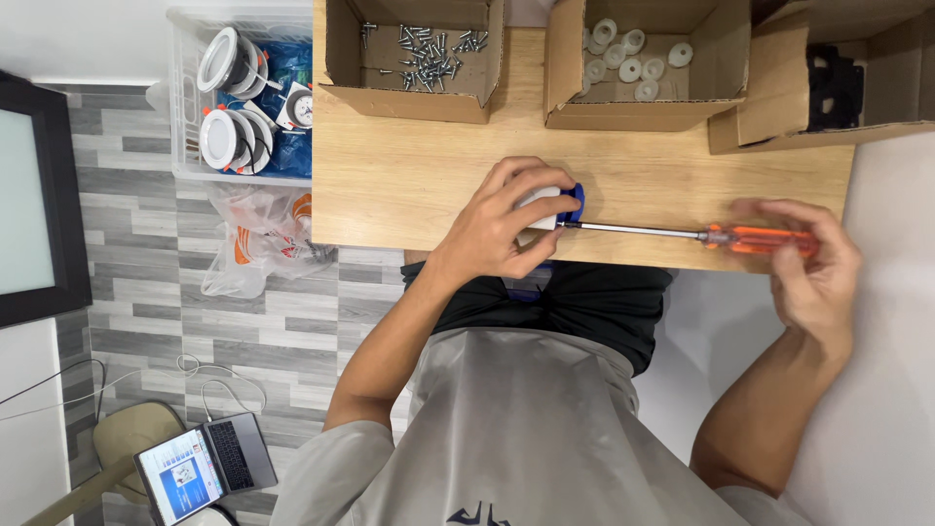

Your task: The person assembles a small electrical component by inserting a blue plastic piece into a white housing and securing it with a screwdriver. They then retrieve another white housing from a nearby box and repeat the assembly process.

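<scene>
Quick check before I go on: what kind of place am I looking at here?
Probably a small home or workshop assembly station. A wooden table carries a cardboard box of screws and a box of white round parts; a bin of round light fittings stands on the tiled floor.

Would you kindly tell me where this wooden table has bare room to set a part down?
The widest bare patch on the wooden table lies below the screw box, left of the left hand. A narrower strip runs below the washer box, above the screwdriver. The back edge is crowded with boxes; the front middle is taken by both hands, the right hand included.
</scene>
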